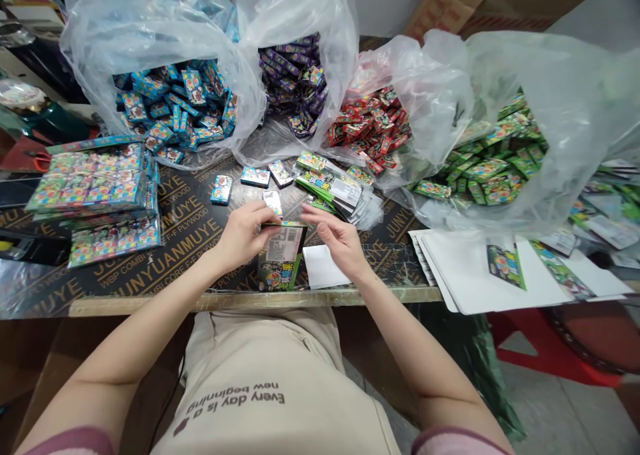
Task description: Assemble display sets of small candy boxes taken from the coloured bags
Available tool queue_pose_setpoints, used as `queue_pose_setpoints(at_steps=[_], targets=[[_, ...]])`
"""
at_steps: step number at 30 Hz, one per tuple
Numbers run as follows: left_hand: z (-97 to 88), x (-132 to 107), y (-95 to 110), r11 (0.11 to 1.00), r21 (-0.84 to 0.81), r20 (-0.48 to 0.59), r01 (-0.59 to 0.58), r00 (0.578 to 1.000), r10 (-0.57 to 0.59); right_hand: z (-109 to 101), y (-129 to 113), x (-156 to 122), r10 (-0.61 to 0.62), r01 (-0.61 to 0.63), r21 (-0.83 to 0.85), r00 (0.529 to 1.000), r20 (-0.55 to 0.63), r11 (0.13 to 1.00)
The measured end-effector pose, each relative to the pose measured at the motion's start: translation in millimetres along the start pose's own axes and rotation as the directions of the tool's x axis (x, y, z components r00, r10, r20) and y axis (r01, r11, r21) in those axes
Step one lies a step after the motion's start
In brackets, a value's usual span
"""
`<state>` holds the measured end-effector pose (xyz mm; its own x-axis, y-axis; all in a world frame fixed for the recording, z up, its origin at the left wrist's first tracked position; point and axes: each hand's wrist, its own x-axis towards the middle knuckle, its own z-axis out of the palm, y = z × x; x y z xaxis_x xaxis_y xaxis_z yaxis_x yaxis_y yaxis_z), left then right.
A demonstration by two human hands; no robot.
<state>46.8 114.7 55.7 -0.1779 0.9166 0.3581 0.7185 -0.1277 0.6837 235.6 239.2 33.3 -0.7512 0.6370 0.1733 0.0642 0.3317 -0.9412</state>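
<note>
My left hand (249, 235) is closed, pinching the top left edge of a green and black printed packet (280, 262) with a pale label panel. The packet stands near the table's front edge. My right hand (340, 240) is open, fingers stretched toward the packet's top right corner; whether they touch it I cannot tell. A white sheet (323, 266) lies partly under my right hand. Just beyond my hands are several small blue boxes (221, 189) and a pile of flat green printed packets (325, 178).
Clear plastic bags along the back hold blue boxes (195, 102), purple boxes (293, 82), red boxes (373, 125) and green boxes (505, 162). Stacked multi-box packs (95, 188) stand at left. White sheets (465, 268) overhang the front edge at right.
</note>
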Motion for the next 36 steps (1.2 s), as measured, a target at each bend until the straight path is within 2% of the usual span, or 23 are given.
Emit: queue_pose_setpoints(at_steps=[2, 3, 6, 8, 10, 15, 24, 28, 34, 36], targets=[[0.8, -0.9, -2.5, 0.997, 0.050, 0.022, -0.060, 0.998, 0.059, -14.5, 18.9, -5.5, 0.009, -0.016, -0.227, 1.000, -0.030, 0.974], [0.9, -1.2, -3.5, 0.995, 0.058, 0.029, -0.087, 0.996, 0.085, -21.0, 29.7, -8.6, 0.035, -0.049, -0.368, 0.998, -0.044, 0.929], [0.6, -1.4, -5.1, 0.992, 0.030, 0.039, -0.126, 0.991, 0.124, -33.7, 59.6, -19.0, 0.180, -0.133, -0.697, 0.984, -0.006, 0.705], [0.8, -1.7, -5.0, 0.992, 0.009, 0.029, -0.124, 0.992, 0.124, -35.6, 72.8, -25.2, 0.253, -0.136, -0.783, 0.967, 0.029, 0.607], [1.6, -2.3, -4.4, 0.993, -0.001, 0.014, -0.119, 0.993, 0.119, -34.0, 80.4, -29.1, 0.276, -0.131, -0.807, 0.960, 0.041, 0.576], [3.4, -4.4, -3.5, 0.993, 0.000, -0.010, -0.114, 0.993, 0.114, -29.7, 86.3, -29.7, 0.262, -0.119, -0.791, 0.964, 0.053, 0.600], [4.3, -5.8, -2.8, 0.997, -0.009, -0.009, -0.082, 0.997, 0.082, -26.1, 84.5, -35.3, 0.164, 0.007, -0.799, 0.978, 0.132, 0.601], [4.1, -5.3, -1.9, 0.996, -0.002, -0.013, -0.084, 0.996, 0.084, -23.0, 83.6, -40.9, 0.145, 0.016, -0.789, 0.980, 0.133, 0.614], [3.8, -4.1, 0.8, 0.995, 0.020, -0.024, -0.097, 0.995, 0.098, -27.7, 85.7, -41.2, 0.128, -0.029, -0.716, 0.988, 0.084, 0.698], [3.6, -3.9, 1.9, 0.995, 0.027, -0.025, -0.099, 0.995, 0.100, -28.7, 76.3, -35.2, 0.091, -0.061, -0.651, 0.996, 0.012, 0.757]])
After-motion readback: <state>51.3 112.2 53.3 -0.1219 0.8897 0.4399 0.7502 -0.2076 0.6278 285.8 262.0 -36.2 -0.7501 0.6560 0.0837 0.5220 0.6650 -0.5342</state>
